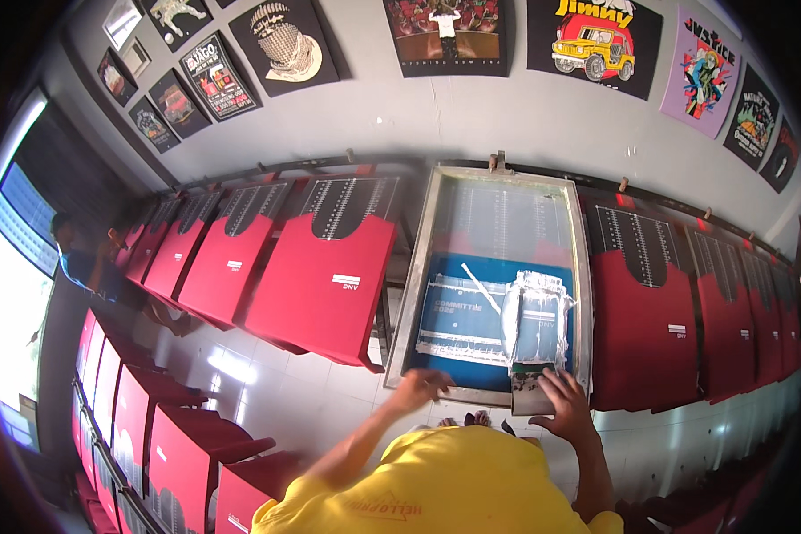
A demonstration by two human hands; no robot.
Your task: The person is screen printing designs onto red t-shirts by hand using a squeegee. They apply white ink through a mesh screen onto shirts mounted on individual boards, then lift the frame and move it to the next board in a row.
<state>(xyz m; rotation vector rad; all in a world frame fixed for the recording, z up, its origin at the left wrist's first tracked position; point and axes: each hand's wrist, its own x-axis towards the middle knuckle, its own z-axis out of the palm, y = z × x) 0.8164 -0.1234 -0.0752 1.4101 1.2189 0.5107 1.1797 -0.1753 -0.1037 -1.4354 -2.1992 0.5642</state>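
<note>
A screen-printing frame (pixel 583 267) with blue and clear mesh lies in front of me over a printing board. White ink (pixel 458 347) is smeared in bands around the stencil, heaviest at the right. A thin white stick (pixel 482 289) lies slantwise on the mesh. At the near right corner a grey, flat-ended tool with a dark top (pixel 529 402), maybe a squeegee, overhangs the frame's edge. My right hand (pixel 568 409) is beside it, fingers spread, fingertips at its right edge. My left hand (pixel 420 390) is at the near left edge, fingers loosely bent and apart, holding nothing visible.
Red shirts (pixel 325 285) on boards line both sides of the frame, with more red shirts (pixel 645 356) at right. Another row (pixel 187 445) stands behind at lower left. A person (pixel 93 267) is at far left. Printed posters (pixel 285 44) hang on the wall.
</note>
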